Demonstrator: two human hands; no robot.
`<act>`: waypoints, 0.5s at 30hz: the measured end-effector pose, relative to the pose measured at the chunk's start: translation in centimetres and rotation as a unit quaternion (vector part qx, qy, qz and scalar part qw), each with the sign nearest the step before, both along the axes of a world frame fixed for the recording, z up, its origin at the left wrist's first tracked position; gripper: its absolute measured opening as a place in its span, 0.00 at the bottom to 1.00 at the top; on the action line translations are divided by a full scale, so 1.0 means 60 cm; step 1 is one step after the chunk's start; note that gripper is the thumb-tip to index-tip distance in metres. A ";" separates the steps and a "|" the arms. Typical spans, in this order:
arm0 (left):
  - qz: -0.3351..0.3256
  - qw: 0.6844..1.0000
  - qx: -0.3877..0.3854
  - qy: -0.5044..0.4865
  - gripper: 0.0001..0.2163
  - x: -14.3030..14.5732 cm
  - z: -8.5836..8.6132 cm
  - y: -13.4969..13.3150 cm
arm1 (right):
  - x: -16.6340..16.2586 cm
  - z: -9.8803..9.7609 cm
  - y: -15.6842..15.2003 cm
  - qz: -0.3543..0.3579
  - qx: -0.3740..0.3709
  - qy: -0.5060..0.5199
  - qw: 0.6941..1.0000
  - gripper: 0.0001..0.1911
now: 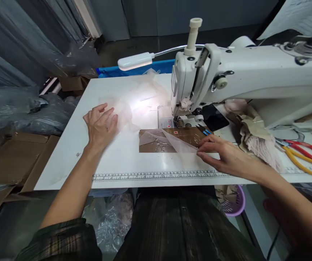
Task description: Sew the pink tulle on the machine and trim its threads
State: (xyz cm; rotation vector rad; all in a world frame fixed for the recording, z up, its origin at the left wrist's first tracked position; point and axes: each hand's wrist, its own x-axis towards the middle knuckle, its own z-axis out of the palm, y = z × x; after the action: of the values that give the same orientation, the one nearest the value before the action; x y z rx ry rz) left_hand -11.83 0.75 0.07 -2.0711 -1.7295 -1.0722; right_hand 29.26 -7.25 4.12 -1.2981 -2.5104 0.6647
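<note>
My left hand [100, 123] rests on a heap of sheer, pale pink fabric [121, 114] at the left of the white sewing table, its fingers spread and slightly bent. To the right, my right hand [214, 150] pinches the pointed end of a sheer fabric strip [183, 142] between thumb and fingers. That strip lies across a brown, tape-covered cardboard piece [158, 146] in front of the sewing machine [184, 79]. Just behind the right fingertips are small thread snips with blue on them [206, 131]. The machine's needle area is partly in shadow.
A lit lamp [135, 61] hangs over the table. A printed ruler [156, 176] runs along the front edge. At the right lie fabric scraps [259, 137] and scissors with red and yellow handles [305, 159]. Cardboard boxes [17, 159] stand at left, a purple basket [236, 203] below.
</note>
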 end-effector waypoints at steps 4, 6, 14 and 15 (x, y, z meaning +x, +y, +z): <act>-0.131 0.990 0.041 0.023 0.10 0.057 0.010 -0.022 | -0.024 0.002 0.012 -0.005 0.034 0.060 0.998 0.11; -0.261 0.964 -0.015 0.055 0.10 0.099 0.010 -0.037 | -0.049 0.003 0.008 0.012 0.064 0.101 0.993 0.09; -0.378 0.897 -0.215 0.079 0.11 0.170 0.012 -0.037 | -0.098 -0.028 -0.003 0.111 0.039 0.081 0.990 0.20; -0.388 0.891 -0.226 0.063 0.10 0.165 0.019 -0.034 | -0.088 -0.032 0.006 0.054 0.057 0.074 0.994 0.22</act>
State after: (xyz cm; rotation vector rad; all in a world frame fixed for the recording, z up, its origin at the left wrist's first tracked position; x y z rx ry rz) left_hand -1.94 -1.32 1.20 -3.1941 -1.1479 -0.6816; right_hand 23.98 -6.86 2.22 -1.0401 -2.4714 0.6080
